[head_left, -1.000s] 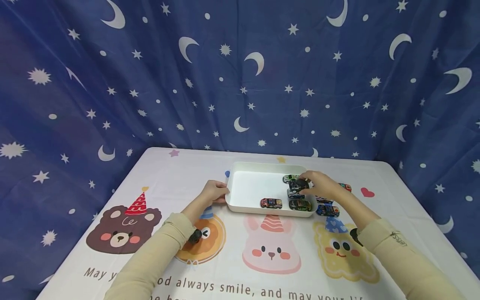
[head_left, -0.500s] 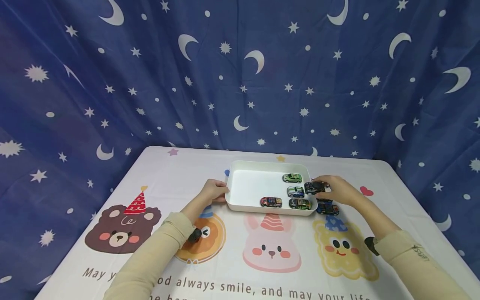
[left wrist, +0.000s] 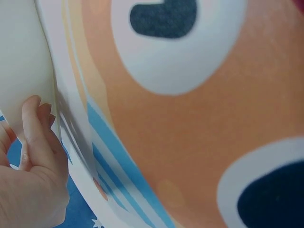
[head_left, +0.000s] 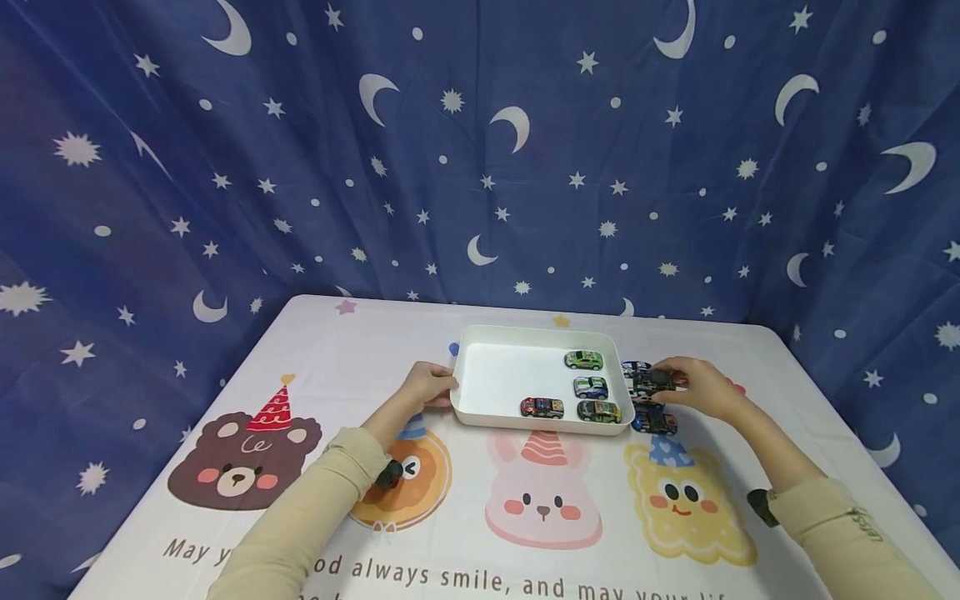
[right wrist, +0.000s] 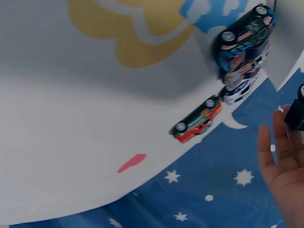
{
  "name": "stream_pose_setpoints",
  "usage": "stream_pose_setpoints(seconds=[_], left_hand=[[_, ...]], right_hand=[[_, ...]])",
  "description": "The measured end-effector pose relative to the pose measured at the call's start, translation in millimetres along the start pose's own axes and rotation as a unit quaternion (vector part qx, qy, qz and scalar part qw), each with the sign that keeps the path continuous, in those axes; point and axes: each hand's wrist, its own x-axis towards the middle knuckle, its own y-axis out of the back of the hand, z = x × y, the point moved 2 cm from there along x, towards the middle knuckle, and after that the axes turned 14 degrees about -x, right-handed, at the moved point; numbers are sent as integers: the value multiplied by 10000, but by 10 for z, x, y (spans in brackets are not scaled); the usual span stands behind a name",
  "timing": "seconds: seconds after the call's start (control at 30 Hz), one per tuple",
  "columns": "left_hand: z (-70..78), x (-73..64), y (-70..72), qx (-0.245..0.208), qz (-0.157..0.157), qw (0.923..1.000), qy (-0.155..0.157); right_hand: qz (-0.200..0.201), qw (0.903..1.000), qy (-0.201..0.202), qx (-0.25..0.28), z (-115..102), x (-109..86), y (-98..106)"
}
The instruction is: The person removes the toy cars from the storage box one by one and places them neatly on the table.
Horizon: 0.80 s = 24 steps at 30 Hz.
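My left hand grips the left wall of a white tray, its fingers at the rim in the left wrist view. My right hand holds a black toy car by its right end, just outside the tray's right wall. Beneath and around the held car are other toy cars, among them a dark blue one and a white-and-dark one. Inside the tray stand a green car, a white-and-blue car, a dark green car and a red car.
A red-and-green toy car lies apart from the row in the right wrist view, behind my right hand in the head view. The white tablecloth bears printed cartoon animals. A blue curtain hangs behind the table.
My right hand has carried the black car from over the tray's right side out past its right wall, above the cars there. My left hand has stayed on the tray.
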Motion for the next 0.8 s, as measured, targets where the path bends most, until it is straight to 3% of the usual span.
stream_pose_setpoints(seconds=[0.5,0.8], left_hand=[[-10,2,15,30,39,10000,56],[-15,28,4,0,4,10000,41]], right_hand=[[-41,9993,-303,206,501,-154,-114],[-283,9990,-349,-4,716,-186,-224]])
